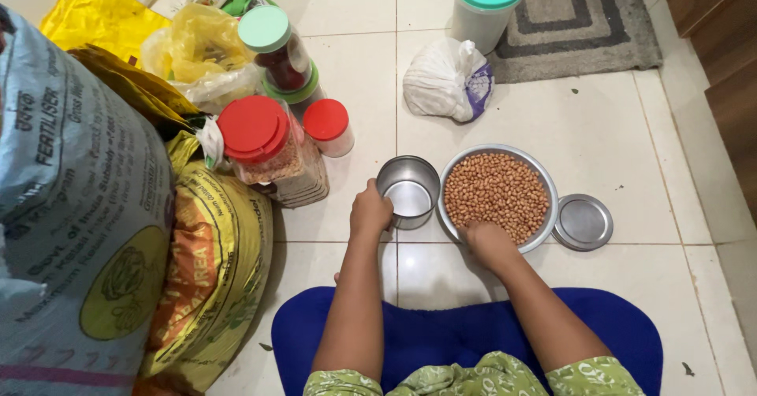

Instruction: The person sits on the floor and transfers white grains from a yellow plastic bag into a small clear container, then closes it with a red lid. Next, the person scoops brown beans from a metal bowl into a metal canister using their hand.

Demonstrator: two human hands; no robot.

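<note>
Steel shines under both my hands. My left hand (371, 209) curls its fingers around the rim of the small round steel container (408, 192), gripping its nine o'clock side. My right hand (490, 244) digs into the brown peanuts (497, 193) at six o'clock of the wide steel bowl (546, 179); its fingers are buried, so I cannot tell their spread. Beside the bowl at three o'clock lies a flat steel lid (583, 222).
</note>
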